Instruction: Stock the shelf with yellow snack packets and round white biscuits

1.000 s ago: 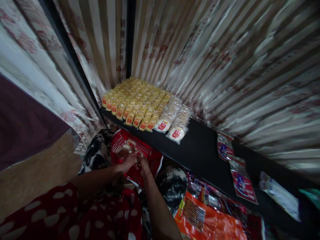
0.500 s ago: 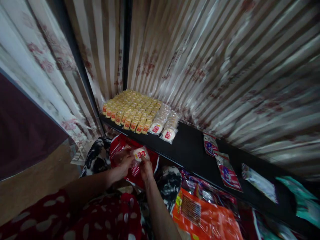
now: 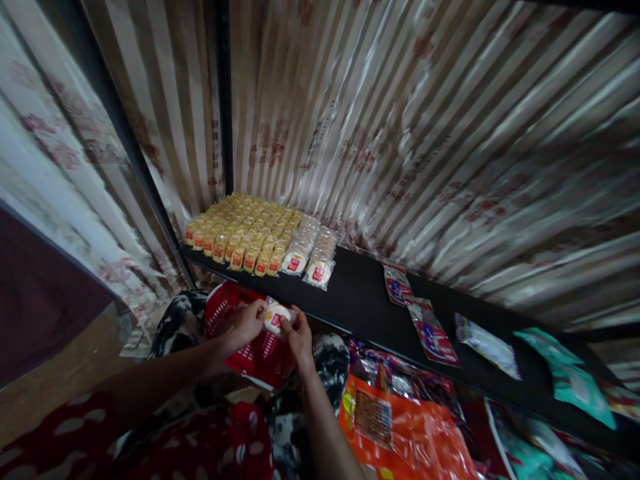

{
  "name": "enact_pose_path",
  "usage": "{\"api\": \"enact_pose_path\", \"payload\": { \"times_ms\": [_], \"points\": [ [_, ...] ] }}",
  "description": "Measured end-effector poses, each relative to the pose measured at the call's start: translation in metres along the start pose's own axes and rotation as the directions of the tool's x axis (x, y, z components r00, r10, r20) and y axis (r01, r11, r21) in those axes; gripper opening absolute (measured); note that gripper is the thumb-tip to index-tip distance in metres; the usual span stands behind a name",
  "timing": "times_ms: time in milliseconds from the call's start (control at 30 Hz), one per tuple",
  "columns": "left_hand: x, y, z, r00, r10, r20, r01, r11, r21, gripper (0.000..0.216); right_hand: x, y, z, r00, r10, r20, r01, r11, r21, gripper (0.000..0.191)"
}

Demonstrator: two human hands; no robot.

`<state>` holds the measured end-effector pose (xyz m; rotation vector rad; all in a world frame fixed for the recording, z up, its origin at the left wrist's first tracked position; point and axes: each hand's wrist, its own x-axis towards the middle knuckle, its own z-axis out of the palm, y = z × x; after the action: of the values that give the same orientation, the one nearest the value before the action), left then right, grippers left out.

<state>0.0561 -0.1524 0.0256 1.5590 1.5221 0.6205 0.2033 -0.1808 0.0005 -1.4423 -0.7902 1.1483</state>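
Observation:
Between my two hands is a round white cake in a clear wrapper [image 3: 277,318] with a red label. My left hand [image 3: 249,324] pinches the wrapper's left edge, while my right hand [image 3: 299,337] grips its right side with the thumb on the front. Below them a red plastic basket [image 3: 256,360] rests on my lap. On the black shelf [image 3: 357,293] ahead stand two rows of similar wrapped white cakes [image 3: 319,270]. Left of these sit many rows of yellow wrapped cakes [image 3: 245,230] with red-orange labels.
Farther right on the shelf lie red and purple packets [image 3: 433,333], a white packet [image 3: 487,345] and teal packets [image 3: 570,380]. Beneath the shelf edge is a large orange bag [image 3: 400,427] among other packages. A pleated striped curtain [image 3: 375,133] hangs behind, with dark shelf posts [image 3: 225,100] at left.
The view has shifted, so the shelf goods appear farther left. My hands have turned the wrapped white cake slightly, and my right hand has moved up its right side.

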Motion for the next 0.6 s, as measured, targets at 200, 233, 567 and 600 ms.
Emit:
{"api": "enact_pose_path", "payload": {
  "times_ms": [200, 233, 567, 600],
  "points": [
    [0.016, 0.052, -0.015, 0.953, 0.295, 0.072, -0.304, 0.920, 0.247, 0.017, 0.013, -0.028, -0.023, 0.971, -0.240, 0.014, 0.235, 0.933, -0.272, 0.047],
    [0.019, 0.060, -0.017, 0.941, 0.321, 0.104, -0.338, 0.892, 0.299, 0.018, 0.014, -0.033, -0.026, 0.963, -0.269, 0.028, 0.264, 0.912, -0.313, 0.042],
    [0.059, 0.106, -0.008, 0.773, 0.593, 0.225, -0.613, 0.609, 0.504, 0.024, 0.045, -0.057, -0.040, 0.941, -0.338, 0.000, 0.276, 0.767, -0.579, 0.039],
    [0.060, 0.107, -0.006, 0.761, 0.622, 0.185, -0.617, 0.604, 0.504, 0.027, 0.050, -0.057, -0.039, 0.946, -0.324, -0.018, 0.260, 0.791, -0.554, 0.040]
  ]
}}
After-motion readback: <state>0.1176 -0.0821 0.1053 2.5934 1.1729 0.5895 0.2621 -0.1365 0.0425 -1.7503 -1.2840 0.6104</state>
